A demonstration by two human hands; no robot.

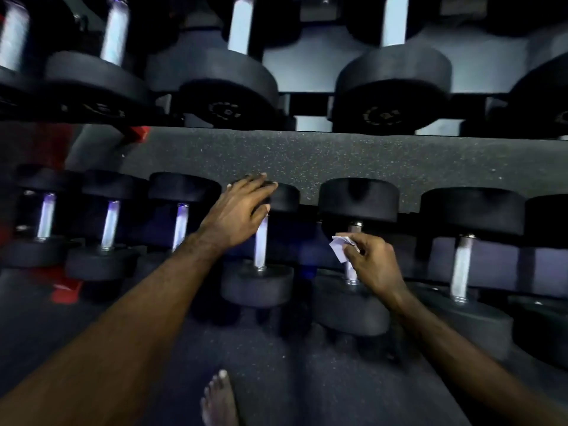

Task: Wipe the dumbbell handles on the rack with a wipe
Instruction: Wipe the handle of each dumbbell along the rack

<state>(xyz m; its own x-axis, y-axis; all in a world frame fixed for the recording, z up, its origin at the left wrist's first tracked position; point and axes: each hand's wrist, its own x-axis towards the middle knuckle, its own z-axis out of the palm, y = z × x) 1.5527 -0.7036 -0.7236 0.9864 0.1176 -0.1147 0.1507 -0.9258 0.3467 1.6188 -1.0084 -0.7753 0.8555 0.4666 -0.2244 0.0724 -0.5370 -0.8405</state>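
Black dumbbells with shiny metal handles fill two rows of the rack. My right hand (373, 261) pinches a small white wipe (341, 245) against the handle (351, 273) of a lower-row dumbbell right of centre, near that handle's far end. My left hand (238, 210) rests with straight fingers on the far head (284, 196) of the neighbouring dumbbell to the left; its bare handle (261, 241) shows below my palm.
More dumbbells stand to the left (179, 221) and right (461, 267) in the lower row, and bigger ones on the upper row (239, 23). Speckled rubber floor (338, 155) lies between the rows. A bare foot (219, 401) stands on the floor below. Red rack parts (66, 290) show at left.
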